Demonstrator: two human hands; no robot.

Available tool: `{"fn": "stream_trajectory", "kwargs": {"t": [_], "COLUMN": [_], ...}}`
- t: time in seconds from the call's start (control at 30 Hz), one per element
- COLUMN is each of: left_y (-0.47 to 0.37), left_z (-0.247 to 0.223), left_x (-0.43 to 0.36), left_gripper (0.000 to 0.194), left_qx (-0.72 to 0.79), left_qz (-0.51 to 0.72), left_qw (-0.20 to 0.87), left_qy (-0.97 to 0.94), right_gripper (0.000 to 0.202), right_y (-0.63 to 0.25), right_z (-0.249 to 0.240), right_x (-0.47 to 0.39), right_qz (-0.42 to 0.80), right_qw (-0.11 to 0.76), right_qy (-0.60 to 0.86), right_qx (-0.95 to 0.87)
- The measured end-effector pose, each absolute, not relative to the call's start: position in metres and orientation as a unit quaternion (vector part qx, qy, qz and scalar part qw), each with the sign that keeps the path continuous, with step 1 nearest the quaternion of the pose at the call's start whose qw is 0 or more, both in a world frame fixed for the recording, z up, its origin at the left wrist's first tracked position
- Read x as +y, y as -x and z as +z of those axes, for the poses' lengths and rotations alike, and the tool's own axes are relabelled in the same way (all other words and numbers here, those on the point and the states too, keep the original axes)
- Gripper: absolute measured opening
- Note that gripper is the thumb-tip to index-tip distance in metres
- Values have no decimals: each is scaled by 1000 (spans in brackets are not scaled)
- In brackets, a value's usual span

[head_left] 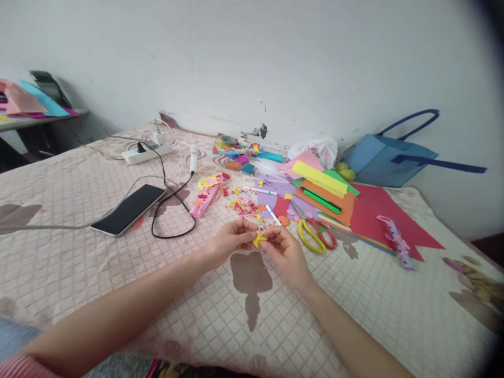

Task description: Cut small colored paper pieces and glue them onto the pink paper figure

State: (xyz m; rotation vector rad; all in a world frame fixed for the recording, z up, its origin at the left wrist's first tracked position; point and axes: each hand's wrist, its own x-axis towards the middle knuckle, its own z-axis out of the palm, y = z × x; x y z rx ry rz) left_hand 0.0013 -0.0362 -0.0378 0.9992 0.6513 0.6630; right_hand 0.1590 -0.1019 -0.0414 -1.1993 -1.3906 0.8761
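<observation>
Reaching in from lower left and right with bare left forearm (129,302) and right forearm (348,328), holding left hand (231,240) and right hand (286,254) close together, both in a thumb-to-finger pinch with fingers curled, probably near-touching at the tips.

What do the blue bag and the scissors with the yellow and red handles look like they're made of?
Blue bag: probably matte fabric or felt, given its soft, shineless sides. Scissors: likely glossy plastic handles, smooth and brightly coloured; blades seemingly metal, greyish.
</observation>
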Motion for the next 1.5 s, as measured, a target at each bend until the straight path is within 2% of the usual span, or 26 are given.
{"fn": "stream_trajectory", "kwargs": {"t": [0.13, 0.23, 0.73, 1.03, 1.5], "left_y": [-2, -3, -3, -4, -3], "left_z": [-36, -37, -36, -44, -33], "left_x": [-37, -39, -42, -39, -40], "left_gripper": [31, 29, 30, 31, 36], "left_qx": [298, 284, 257, 238, 292], "left_qz": [318, 329, 320, 302, 297], "left_qw": [743, 719, 723, 725, 811], "left_qy": [-508, -542, -556, -571, -410], "right_gripper": [13, 16, 21, 25, 27], "right_y": [-159, -158, -156, -155, -162], "right_z": [-44, -45, -46, -44, -41], "right_x": [-100, -99, -100, -100, -99], "right_qz": [509, 568, 657, 669, 550], "right_qw": [552, 553, 546, 521, 535], "right_qy": [465, 445, 401, 417, 435], "right_qx": [-470, -416, -331, -326, -471]}}
